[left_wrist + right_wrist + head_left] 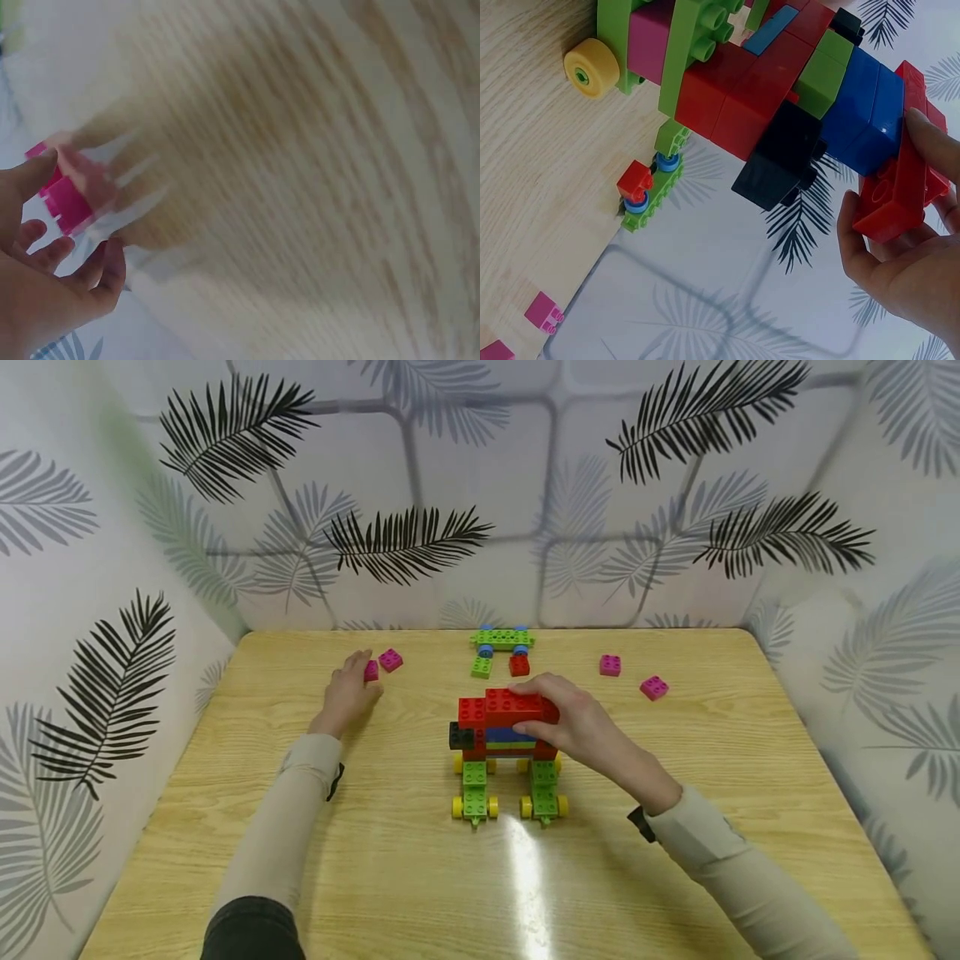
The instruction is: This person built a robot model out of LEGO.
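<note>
Glossy plastic bricks [510, 706]; seemingly laminated wood-grain table [675, 860].

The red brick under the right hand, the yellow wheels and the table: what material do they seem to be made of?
Red brick: most likely moulded plastic, smooth and slightly glossy, with even colour and round studs on top.
Yellow wheels: also plastic by the look, uniform yellow with a moulded hub.
Table: light wood grain under a glossy coat that throws a bright glare; solid wood or laminate cannot be told.

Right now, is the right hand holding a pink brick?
No, the right hand grips the long red brick on top of the block model.
</note>
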Tool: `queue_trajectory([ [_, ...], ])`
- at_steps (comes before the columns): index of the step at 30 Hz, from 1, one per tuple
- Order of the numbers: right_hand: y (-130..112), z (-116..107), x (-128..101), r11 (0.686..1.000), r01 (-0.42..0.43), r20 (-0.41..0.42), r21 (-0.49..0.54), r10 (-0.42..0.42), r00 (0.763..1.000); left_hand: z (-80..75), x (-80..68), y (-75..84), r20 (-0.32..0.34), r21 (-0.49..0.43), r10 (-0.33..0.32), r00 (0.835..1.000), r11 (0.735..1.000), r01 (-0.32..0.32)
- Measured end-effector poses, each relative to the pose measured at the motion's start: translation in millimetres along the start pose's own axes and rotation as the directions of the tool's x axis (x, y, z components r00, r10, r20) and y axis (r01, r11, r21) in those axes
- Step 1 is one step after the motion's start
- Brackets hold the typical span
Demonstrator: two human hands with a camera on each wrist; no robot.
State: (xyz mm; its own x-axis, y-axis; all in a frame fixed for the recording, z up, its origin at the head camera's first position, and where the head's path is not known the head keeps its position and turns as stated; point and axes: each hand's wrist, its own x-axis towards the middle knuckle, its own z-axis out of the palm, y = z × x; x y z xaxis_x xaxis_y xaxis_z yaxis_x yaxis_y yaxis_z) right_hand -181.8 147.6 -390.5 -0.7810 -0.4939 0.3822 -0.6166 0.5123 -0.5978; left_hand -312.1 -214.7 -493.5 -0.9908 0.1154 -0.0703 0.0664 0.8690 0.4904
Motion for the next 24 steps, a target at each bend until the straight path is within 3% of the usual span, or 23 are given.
queue_trajectory([
  [4, 1.0, 1.6, 0.0, 1.0, 0.008, -0.004, -0.003, -0.008, 1.0, 4.8, 1.8, -2.6, 0.0, 0.098, 0.008, 1.0, 0.995, -0.008],
  [14, 2.5, 3.0, 0.1, 0.999, 0.041, -0.017, -0.011, -0.041, 0.999, 5.5, -7.9, -1.4, -0.05, 0.123, 0.045, 0.998, 0.992, -0.039],
  [18, 2.2, 2.9, -0.6, 0.999, 0.049, -0.023, -0.015, -0.049, 0.999, 4.4, -15.0, -2.3, -0.059, 0.085, 0.056, 0.997, 0.995, -0.051],
  [24, 2.4, 2.3, 0.0, 0.999, 0.045, -0.023, -0.022, -0.046, 0.999, -0.6, -26.7, 1.6, -0.116, -0.064, 0.065, 0.991, 0.995, -0.073],
])
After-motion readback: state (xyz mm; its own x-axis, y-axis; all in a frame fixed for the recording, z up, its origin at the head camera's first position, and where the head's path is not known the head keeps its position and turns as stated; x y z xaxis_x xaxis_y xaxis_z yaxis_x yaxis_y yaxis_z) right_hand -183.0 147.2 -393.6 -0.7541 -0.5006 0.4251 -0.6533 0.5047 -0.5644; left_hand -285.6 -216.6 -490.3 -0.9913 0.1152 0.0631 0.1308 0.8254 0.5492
